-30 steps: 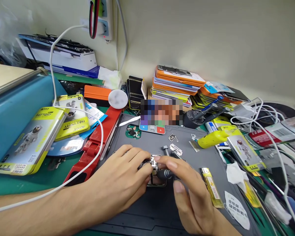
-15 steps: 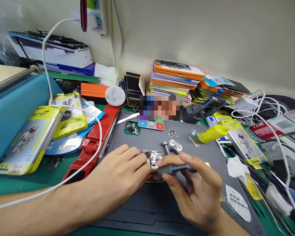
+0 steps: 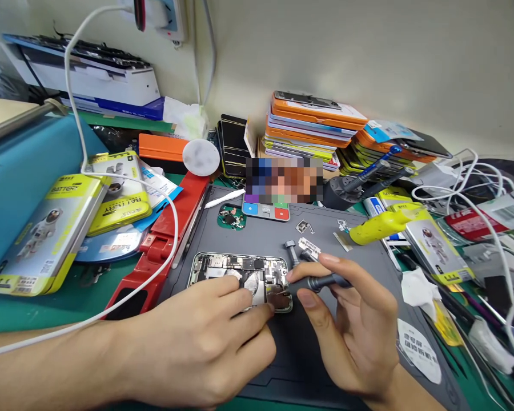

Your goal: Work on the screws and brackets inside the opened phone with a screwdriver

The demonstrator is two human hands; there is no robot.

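An opened smartphone (image 3: pixel 258 281) lies face up on the grey mat, its circuit board and inner parts bare. My left hand (image 3: pixel 214 337) rests over its near side, fingers curled inward and the fingertips down at the inner parts. Something small and dark shows by those fingertips, but I cannot make out what it is. Beside the phone's right end, my right hand (image 3: pixel 355 325) holds a dark grey screwdriver (image 3: pixel 321 281) between thumb and fingers, tilted nearly flat. Its tip is hidden near the phone's edge.
Beyond the phone lie another grey screwdriver (image 3: pixel 290 251), a razor blade (image 3: pixel 309 245) and a small green circuit board (image 3: pixel 231 217). A yellow bottle (image 3: pixel 377 228) lies to the right. A red clamp-like tool (image 3: pixel 167 234) and battery boxes (image 3: pixel 47 234) crowd the left; a white cable (image 3: pixel 175 228) crosses there.
My left hand has drawn back toward me and left, uncovering most of the phone. My right hand has moved slightly right, and the screwdriver has swung to lie nearly flat in its fingers.
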